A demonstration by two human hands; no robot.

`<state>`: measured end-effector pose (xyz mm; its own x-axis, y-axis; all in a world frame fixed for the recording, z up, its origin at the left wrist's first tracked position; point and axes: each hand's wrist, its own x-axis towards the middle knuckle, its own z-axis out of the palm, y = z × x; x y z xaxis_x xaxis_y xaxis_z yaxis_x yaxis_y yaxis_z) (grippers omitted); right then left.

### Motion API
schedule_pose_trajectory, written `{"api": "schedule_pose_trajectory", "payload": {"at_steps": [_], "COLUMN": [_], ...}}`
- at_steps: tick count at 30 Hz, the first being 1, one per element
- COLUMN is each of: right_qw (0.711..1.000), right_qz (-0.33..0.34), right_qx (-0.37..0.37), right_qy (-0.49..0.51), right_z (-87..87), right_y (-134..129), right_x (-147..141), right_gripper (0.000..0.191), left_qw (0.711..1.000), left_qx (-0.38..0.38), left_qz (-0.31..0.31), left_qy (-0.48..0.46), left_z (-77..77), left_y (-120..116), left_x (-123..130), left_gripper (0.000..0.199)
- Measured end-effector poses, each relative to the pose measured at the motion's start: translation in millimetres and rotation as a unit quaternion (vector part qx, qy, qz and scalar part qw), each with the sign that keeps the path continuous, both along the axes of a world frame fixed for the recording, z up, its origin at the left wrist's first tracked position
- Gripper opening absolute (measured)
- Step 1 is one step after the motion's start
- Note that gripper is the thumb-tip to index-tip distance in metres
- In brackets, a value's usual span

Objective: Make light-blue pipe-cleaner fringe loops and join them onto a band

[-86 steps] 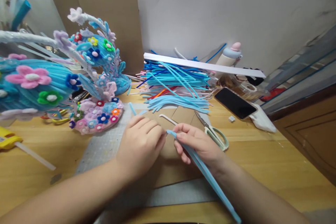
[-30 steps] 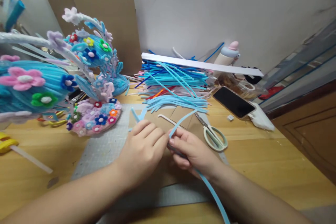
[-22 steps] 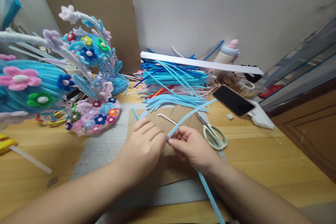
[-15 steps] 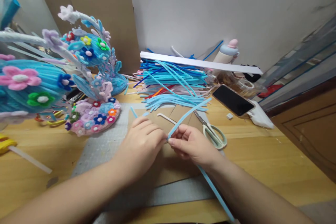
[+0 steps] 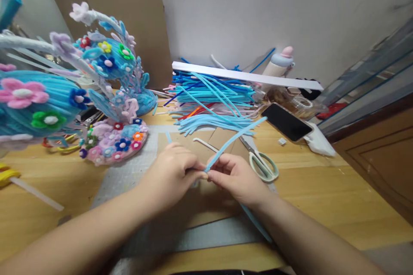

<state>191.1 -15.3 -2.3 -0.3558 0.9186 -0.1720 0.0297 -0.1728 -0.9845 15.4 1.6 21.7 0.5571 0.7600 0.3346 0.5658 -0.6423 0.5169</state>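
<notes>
Left hand: yours (image 5: 176, 167) is closed with thumb and forefinger pinched on the light-blue stem (image 5: 237, 136), knuckles up.
Right hand: yours (image 5: 238, 178) grips the same spot, its fingertips meeting the left's.
Light-blue stem: it rises from between your fingertips and slants away to the right, its free end near the phone (image 5: 285, 123).
Hidden part: your fingers cover the joint where you pinch (you can't tell whether it is bent or twisted there).
Loose lengths: more light blue shows under your right wrist and beyond your left knuckles; whether these join the held stem, you can't tell.
Under you: cardboard (image 5: 219, 202) on a grey mat (image 5: 125, 172), partly covered by your arms.
Scissors: they lie (image 5: 264, 167) just beyond your right hand.
Far side: a stem pile (image 5: 213, 94).
Left edge: it cuts off a flowered blue ball (image 5: 61, 101) and a yellow tool (image 5: 8, 175).
</notes>
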Motion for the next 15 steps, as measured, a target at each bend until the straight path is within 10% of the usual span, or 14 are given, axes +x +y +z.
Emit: {"api": "schedule_pose_trajectory", "payload": {"at_steps": [15], "right_qw": [0.942], "right_qz": [0.037], "right_qx": [0.292], "right_qy": [-0.160], "right_z": [0.6], "right_y": [0], "right_x": [7], "right_gripper": [0.011], "left_qw": [0.994], "left_qx": [-0.097], "left_qz": [0.016], "left_qy": [0.053], "left_z": [4.4], "left_y": [-3], "left_x": [2], "left_gripper": [0.015]}}
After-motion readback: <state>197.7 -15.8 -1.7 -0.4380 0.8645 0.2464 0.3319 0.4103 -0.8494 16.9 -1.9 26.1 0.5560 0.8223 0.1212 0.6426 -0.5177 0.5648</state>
